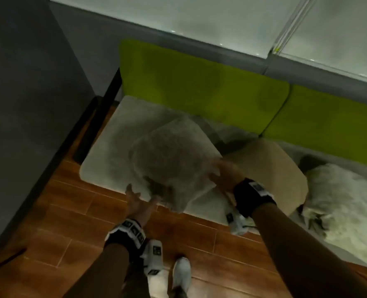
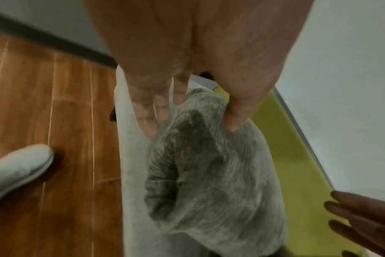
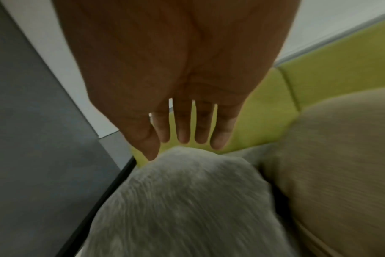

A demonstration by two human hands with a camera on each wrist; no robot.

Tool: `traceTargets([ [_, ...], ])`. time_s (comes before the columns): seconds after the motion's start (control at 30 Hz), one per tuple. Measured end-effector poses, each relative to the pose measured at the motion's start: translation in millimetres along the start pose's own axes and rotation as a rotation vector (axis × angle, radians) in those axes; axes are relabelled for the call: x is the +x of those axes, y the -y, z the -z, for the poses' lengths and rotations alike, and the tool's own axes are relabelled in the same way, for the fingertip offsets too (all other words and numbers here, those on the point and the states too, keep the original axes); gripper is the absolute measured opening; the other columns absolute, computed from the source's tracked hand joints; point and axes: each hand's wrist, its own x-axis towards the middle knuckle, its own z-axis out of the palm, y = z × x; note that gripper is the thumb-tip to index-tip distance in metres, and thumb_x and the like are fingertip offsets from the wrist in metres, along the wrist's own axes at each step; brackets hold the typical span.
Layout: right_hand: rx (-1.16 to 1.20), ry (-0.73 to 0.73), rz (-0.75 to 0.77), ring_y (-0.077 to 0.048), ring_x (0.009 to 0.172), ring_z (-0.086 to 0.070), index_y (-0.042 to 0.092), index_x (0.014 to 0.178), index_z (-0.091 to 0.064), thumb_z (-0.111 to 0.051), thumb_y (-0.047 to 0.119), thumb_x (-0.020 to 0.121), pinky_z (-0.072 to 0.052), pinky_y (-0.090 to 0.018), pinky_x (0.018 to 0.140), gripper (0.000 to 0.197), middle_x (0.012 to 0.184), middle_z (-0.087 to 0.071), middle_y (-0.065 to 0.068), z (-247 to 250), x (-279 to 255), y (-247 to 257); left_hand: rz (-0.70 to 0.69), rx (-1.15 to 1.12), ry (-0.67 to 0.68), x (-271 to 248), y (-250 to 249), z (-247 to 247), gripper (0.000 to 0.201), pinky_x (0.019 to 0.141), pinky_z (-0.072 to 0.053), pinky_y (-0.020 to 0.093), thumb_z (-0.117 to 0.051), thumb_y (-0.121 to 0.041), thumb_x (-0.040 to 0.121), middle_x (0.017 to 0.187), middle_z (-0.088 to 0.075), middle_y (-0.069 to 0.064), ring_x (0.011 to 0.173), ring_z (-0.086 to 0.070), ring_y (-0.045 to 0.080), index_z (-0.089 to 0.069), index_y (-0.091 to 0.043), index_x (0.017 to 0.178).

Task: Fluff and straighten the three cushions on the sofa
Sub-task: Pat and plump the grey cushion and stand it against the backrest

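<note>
A grey fuzzy cushion (image 1: 171, 162) lies tilted on the sofa's pale seat (image 1: 105, 155), in front of the green backrest (image 1: 199, 89). My left hand (image 1: 138, 193) reaches its near-left edge with the fingers spread. In the left wrist view the cushion (image 2: 209, 182) sits between that hand's straight fingers (image 2: 147, 125) and thumb. My right hand (image 1: 223, 175) lies flat at the cushion's right edge. In the right wrist view its straight fingers (image 3: 184, 135) hover over the grey cushion (image 3: 187, 200). A beige cushion (image 1: 270, 168) lies to the right, and a white fluffy cushion (image 1: 346, 207) beyond it.
A dark grey wall (image 1: 27, 104) stands close to the sofa's left end. The wooden floor (image 1: 70, 211) runs in front of the seat, with my white shoe (image 1: 181, 274) on it. A pale glossy wall panel (image 1: 199, 18) rises behind the backrest.
</note>
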Motion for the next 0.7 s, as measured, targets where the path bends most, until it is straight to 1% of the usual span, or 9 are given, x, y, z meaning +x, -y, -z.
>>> traceTargets([
  [0.07, -0.025, -0.100, 0.123, -0.041, 0.132, -0.049, 0.018, 0.145, -0.052, -0.059, 0.047, 0.092, -0.043, -0.049, 0.109, 0.062, 0.150, -0.048, -0.014, 8, 35, 20, 0.089, -0.135, -0.015, 32, -6, -6, 0.125, 0.103, -0.046, 0.058, -0.086, -0.041, 0.072, 0.164, -0.021, 0.010, 0.141, -0.037, 0.041, 0.005, -0.037, 0.156],
  [0.13, -0.017, -0.127, 0.120, -0.041, 0.140, -0.037, 0.021, 0.153, -0.042, -0.065, 0.049, 0.089, -0.037, -0.052, 0.114, 0.074, 0.160, -0.035, -0.010, 20, 65, 42, 0.239, -0.168, 0.044, 63, -12, -15, 0.132, 0.094, -0.053, 0.056, -0.087, -0.052, 0.065, 0.162, -0.023, 0.012, 0.135, -0.042, 0.044, 0.003, -0.030, 0.158],
  [0.23, -0.074, -0.117, -0.039, -0.035, 0.154, -0.012, 0.031, 0.162, -0.015, -0.073, 0.068, 0.075, -0.020, -0.055, 0.124, 0.110, 0.170, -0.013, -0.004, 5, 109, 36, 0.335, -0.115, 0.090, 96, -13, -27, 0.144, 0.095, -0.052, 0.054, -0.087, -0.069, 0.048, 0.153, -0.034, 0.017, 0.129, -0.046, 0.044, -0.010, -0.016, 0.157],
  [0.3, 0.015, -0.063, -0.274, -0.035, 0.156, -0.007, 0.036, 0.162, -0.002, -0.070, 0.086, 0.059, -0.018, -0.058, 0.124, 0.133, 0.172, -0.003, -0.001, -9, 126, 18, 0.319, -0.124, 0.108, 116, -15, -31, 0.144, 0.101, -0.048, 0.051, -0.088, -0.069, 0.044, 0.149, -0.039, 0.018, 0.130, -0.046, 0.040, -0.017, -0.008, 0.154],
  [0.33, 0.140, -0.019, -0.400, -0.036, 0.155, -0.013, 0.037, 0.162, -0.001, -0.073, 0.088, 0.053, -0.022, -0.057, 0.123, 0.140, 0.172, -0.004, -0.002, -14, 130, 13, 0.302, -0.149, 0.124, 124, -18, -30, 0.147, 0.105, -0.046, 0.050, -0.090, -0.069, 0.038, 0.149, -0.042, 0.015, 0.130, -0.047, 0.038, -0.020, -0.007, 0.152],
  [0.4, 0.380, 0.061, -0.555, -0.038, 0.147, -0.035, 0.033, 0.161, -0.008, -0.072, 0.093, 0.041, -0.036, -0.053, 0.117, 0.148, 0.167, -0.024, -0.008, -26, 130, 7, 0.199, -0.138, 0.153, 131, -25, -22, 0.158, 0.112, -0.040, 0.048, -0.086, -0.076, 0.021, 0.149, -0.045, 0.009, 0.133, -0.048, 0.033, -0.026, -0.009, 0.151],
  [0.5, 0.330, -0.019, -0.620, -0.041, 0.135, -0.049, 0.026, 0.158, -0.022, -0.052, 0.108, 0.033, -0.044, -0.056, 0.110, 0.152, 0.155, -0.043, -0.013, -37, 138, 18, 0.106, -0.091, 0.146, 139, -45, 1, 0.136, 0.112, -0.040, 0.042, -0.085, -0.076, 0.036, 0.144, -0.053, 0.003, 0.129, -0.053, 0.028, -0.039, -0.014, 0.148],
  [0.63, 0.316, -0.053, -0.702, -0.045, 0.132, -0.049, 0.019, 0.155, -0.031, -0.045, 0.107, 0.049, -0.043, -0.058, 0.108, 0.138, 0.151, -0.043, -0.017, -19, 151, 62, 0.060, -0.104, 0.083, 157, -88, 31, 0.115, 0.107, -0.044, 0.043, -0.080, -0.076, 0.053, 0.131, -0.056, -0.006, 0.123, -0.056, 0.027, -0.045, -0.015, 0.144],
  [0.7, 0.365, -0.082, -0.700, -0.043, 0.131, -0.051, 0.016, 0.152, -0.035, -0.043, 0.103, 0.059, -0.045, -0.054, 0.106, 0.128, 0.149, -0.046, -0.017, -6, 152, 80, 0.035, -0.078, 0.075, 167, -111, 47, 0.120, 0.106, -0.046, 0.047, -0.078, -0.082, 0.049, 0.136, -0.057, -0.003, 0.124, -0.056, 0.029, -0.046, -0.018, 0.145],
])
